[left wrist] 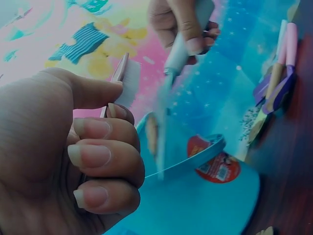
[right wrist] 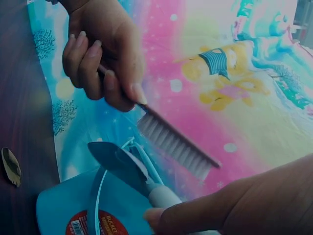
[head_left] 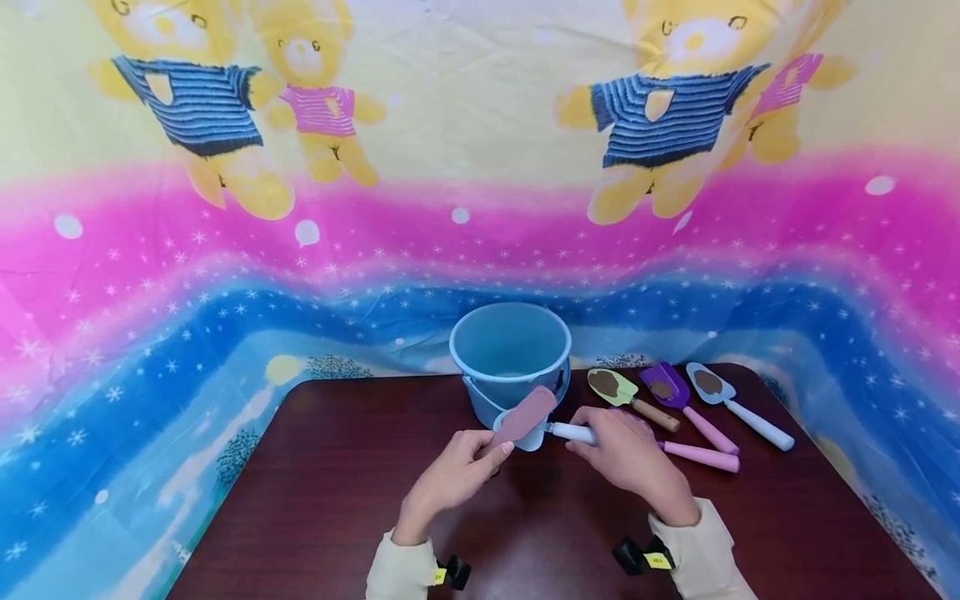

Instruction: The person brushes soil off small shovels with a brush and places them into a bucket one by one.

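My left hand grips a pink brush by its handle, white bristles facing down. My right hand holds a small trowel by its pale handle. The trowel's light blue blade lies under the brush in the head view, in front of the bucket, partly hidden by the brush back. A brown patch shows on the blade in the left wrist view. Just behind both tools stands a light blue bucket with its handle hanging down the front and a red label on its side.
Right of the bucket lie a green trowel, a purple trowel and a blue trowel, each with a brown patch. Another pink handle sticks out beyond my right hand. A dry leaf rests on the dark table.
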`<state>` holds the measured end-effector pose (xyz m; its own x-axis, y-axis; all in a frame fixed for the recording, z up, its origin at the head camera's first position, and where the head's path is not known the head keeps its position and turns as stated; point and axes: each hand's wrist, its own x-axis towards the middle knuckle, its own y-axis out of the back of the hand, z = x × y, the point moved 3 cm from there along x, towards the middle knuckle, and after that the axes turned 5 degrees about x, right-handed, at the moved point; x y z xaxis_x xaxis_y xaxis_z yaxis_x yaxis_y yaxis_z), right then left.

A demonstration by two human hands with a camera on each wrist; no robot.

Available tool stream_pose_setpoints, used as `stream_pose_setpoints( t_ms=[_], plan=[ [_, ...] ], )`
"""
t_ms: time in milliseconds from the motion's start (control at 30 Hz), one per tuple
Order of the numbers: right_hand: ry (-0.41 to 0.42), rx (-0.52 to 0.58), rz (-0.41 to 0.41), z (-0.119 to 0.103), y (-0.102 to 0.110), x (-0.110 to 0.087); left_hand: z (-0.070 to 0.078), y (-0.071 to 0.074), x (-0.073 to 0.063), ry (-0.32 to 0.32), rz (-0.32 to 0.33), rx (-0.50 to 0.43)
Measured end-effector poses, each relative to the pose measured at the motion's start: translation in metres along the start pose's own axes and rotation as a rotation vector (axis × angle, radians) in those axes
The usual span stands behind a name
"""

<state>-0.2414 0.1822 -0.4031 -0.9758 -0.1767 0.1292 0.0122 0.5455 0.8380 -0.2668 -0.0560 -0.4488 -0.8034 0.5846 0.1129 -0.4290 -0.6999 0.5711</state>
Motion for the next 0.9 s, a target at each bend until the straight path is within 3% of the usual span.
stream_pose_setpoints(
  t_ms=[133,300,600,900],
  plan=[
    [0.018,0.004,0.004,-0.001,0.002,-0.001,-0.001,-0.006,0.004,-0.014,0.007,0.092],
    [0.012,-0.005,0.001,0.001,0.008,-0.003,-0.007,-0.007,0.003,0.046,0.024,0.147],
    [0.040,-0.018,0.013,0.008,0.014,-0.003,-0.014,-0.001,0.002,0.059,0.029,0.150],
    [-0.020,-0.017,0.003,0.016,0.023,-0.005,-0.025,0.014,-0.005,0.116,0.133,0.200]
  ],
)
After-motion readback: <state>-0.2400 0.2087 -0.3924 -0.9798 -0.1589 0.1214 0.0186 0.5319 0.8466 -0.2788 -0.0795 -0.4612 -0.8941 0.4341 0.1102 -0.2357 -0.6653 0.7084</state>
